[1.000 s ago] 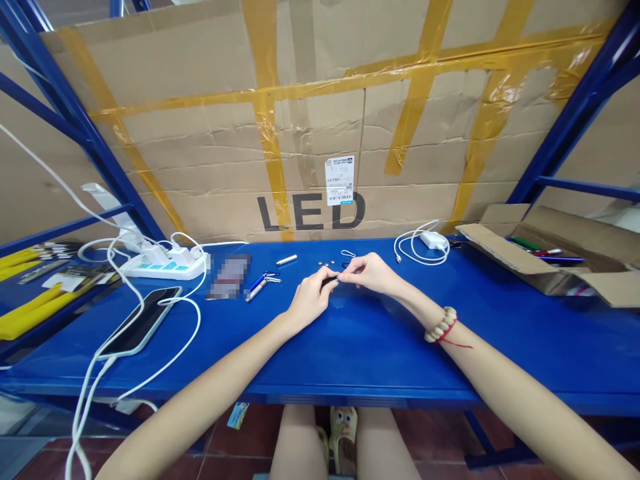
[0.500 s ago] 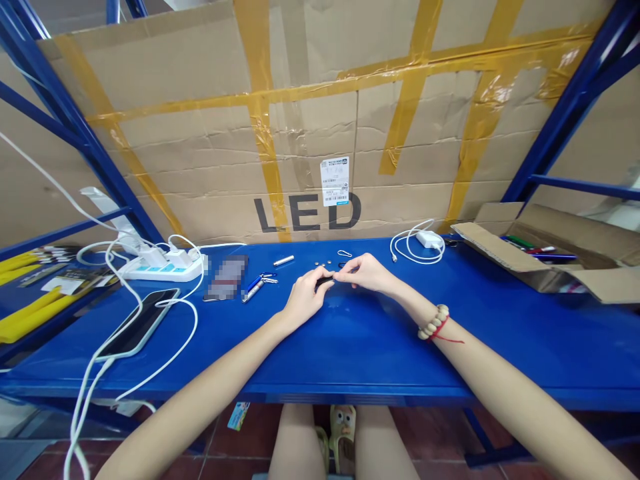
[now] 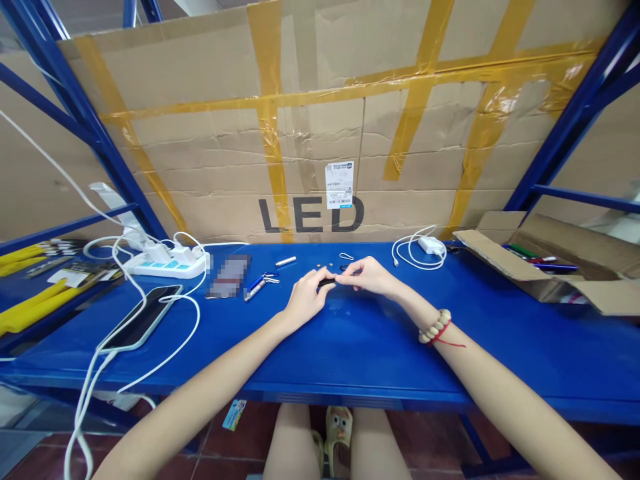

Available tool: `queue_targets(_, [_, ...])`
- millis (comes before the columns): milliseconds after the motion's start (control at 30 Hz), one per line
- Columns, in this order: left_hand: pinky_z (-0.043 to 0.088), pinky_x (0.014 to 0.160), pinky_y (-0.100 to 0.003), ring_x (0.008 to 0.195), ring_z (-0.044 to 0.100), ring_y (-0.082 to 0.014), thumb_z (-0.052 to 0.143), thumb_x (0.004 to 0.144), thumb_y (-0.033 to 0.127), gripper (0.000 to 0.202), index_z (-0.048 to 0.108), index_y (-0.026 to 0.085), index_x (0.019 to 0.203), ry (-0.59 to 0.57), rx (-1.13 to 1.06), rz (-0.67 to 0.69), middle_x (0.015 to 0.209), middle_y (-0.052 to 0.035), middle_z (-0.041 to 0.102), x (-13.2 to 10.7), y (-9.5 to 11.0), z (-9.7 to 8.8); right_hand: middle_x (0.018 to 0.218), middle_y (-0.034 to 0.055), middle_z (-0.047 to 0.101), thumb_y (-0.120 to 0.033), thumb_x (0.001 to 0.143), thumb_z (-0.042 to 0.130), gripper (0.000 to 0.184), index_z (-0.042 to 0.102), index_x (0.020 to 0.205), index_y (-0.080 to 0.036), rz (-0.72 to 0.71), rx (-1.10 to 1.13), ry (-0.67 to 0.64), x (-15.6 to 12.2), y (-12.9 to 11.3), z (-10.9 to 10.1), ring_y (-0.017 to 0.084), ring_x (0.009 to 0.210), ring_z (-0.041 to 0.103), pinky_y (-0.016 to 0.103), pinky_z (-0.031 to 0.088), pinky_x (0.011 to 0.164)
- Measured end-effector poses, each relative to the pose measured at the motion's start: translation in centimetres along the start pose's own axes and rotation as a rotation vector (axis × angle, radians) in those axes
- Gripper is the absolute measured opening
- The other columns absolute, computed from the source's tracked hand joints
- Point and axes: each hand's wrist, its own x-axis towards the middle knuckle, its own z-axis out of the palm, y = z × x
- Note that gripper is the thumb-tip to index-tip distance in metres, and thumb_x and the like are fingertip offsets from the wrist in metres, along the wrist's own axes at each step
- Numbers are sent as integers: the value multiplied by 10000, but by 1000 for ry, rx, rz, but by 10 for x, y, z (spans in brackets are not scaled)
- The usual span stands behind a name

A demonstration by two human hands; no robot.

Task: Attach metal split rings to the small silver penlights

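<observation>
My left hand (image 3: 307,295) is closed around a small black tube-like piece (image 3: 327,283), most of it hidden by the fingers. My right hand (image 3: 370,277) meets its right end in a pinch; what lies between those fingertips, if anything, is too small to make out. Just beyond the hands are small round metal pieces (image 3: 331,266), a pale wire loop (image 3: 346,256) and a dark piece (image 3: 343,268) partly behind the right fingers. Left of them lie a silver tube (image 3: 286,261) and slim blue and silver pen-like pieces (image 3: 255,289) with metal clips.
On the blue table (image 3: 360,360) a phone (image 3: 143,319) lies under white cables, near a power strip (image 3: 167,267). A blurred flat item (image 3: 229,276) is beside it. A charger (image 3: 431,246) and an open carton (image 3: 530,267) of pens stand right. A large cardboard sheet (image 3: 220,167) closes the back.
The view has shifted slightly, so the background sits a little lower and further right. Both hands keep nearly the same pose around the black piece.
</observation>
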Motion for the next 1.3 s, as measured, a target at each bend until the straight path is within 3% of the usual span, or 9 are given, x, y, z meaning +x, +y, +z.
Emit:
queue_targets(367, [452, 767, -274, 878, 578, -173, 493, 842, 208, 102, 585, 215, 887, 12, 31, 3, 906, -19, 641, 0, 2, -1, 501, -1, 542, -506, 596, 704, 379, 688, 637, -130, 71, 44, -13, -2, -3, 1, 69, 445, 449, 196, 330, 425])
queue_targets(733, [473, 819, -295, 951, 593, -178, 526, 840, 218, 207, 591, 231, 1036, 55, 23, 24, 1046, -22, 652, 2, -5, 5, 466, -1, 530, -546, 606, 687, 429, 669, 643, -120, 92, 43, 4, 0, 3, 1, 67, 435, 434, 191, 321, 427])
queue_targets(900, [483, 806, -323, 905, 600, -196, 539, 832, 215, 196, 630, 226, 1005, 44, 76, 23, 986, -23, 676, 4, -8, 8, 458, -11, 524, -528, 592, 707, 406, 640, 599, -128, 105, 73, 5, 2, 8, 1, 60, 434, 417, 191, 324, 435])
queue_targets(1300, [476, 840, -272, 929, 623, -164, 517, 833, 161, 188, 614, 178, 992, -13, -185, 116, 996, -42, 675, 1, 1, 2, 459, -23, 503, -490, 507, 759, 398, 579, 513, -136, 251, 115, -93, 4, 9, 0, 47, 447, 410, 176, 303, 416])
